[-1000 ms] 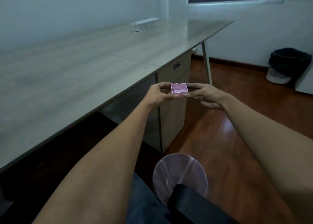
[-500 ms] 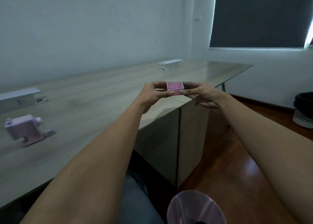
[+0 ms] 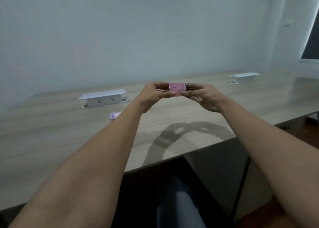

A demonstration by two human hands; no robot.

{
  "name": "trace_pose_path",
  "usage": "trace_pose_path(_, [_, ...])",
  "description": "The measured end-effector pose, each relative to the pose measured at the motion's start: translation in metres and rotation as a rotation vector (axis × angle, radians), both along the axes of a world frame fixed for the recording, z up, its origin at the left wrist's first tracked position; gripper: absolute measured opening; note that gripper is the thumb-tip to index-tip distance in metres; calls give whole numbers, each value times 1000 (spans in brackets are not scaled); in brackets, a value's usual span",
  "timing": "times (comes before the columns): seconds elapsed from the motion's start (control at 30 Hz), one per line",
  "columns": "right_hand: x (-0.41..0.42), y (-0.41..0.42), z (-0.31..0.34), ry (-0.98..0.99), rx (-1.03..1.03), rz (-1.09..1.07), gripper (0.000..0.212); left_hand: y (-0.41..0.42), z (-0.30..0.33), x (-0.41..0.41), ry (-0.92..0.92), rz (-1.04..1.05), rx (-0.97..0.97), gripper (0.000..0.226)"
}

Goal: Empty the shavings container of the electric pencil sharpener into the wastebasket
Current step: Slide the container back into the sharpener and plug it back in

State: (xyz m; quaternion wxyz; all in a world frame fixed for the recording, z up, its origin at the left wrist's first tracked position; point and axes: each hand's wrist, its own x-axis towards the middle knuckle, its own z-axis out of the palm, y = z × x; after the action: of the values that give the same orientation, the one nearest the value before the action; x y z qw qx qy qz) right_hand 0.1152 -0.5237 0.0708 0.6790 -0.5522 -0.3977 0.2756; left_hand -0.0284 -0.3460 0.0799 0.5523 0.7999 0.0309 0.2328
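Observation:
A small pink shavings container (image 3: 177,88), open side up, hangs above the desk between both hands. My left hand (image 3: 151,96) pinches its left side and my right hand (image 3: 203,96) pinches its right side. The pink pencil sharpener (image 3: 115,115) stands on the desk to the left, mostly hidden behind my left forearm. The wastebasket is out of view.
The long wooden desk (image 3: 189,124) stretches across the view against a pale wall. Two white socket boxes stand on it, one at the left (image 3: 102,98) and one at the far right (image 3: 245,77). My leg shows below the desk edge.
The view has swung left from the floor and wastebasket to the desk. Both hands have carried the container over the desktop, and the sharpener now lies behind my left forearm.

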Motion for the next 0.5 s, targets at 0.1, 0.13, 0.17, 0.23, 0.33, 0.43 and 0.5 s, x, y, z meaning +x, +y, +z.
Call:
trace_pose_path(0.1, [-14, 44, 1, -6, 7, 48, 39, 31, 7, -31, -7, 102, 14, 44])
trace_pose_path(0.13, [-19, 59, 1, -3, 4, 57, 45, 41, 9, -42, -6, 137, 18, 43])
trace_pose_path(0.17, [-23, 73, 1, -2, -5, 60, 50, 50, 10, -53, -1, 167, 26, 43])
trace_pose_path(0.23, [-36, 98, -1, -12, -25, 76, 53, 69, 10, -75, 5, 231, 34, 44])
trace_pose_path(0.33, [-54, 129, -10, -33, -46, 109, 49, 97, 3, -108, 7, 319, 29, 44])
trace_pose_path(0.43, [-65, 153, -22, -70, -79, 130, 49, 122, -6, -135, 6, 392, -7, 46])
trace_pose_path(0.5, [-72, 167, -30, -110, -107, 137, 52, 137, -12, -150, -3, 434, -36, 49])
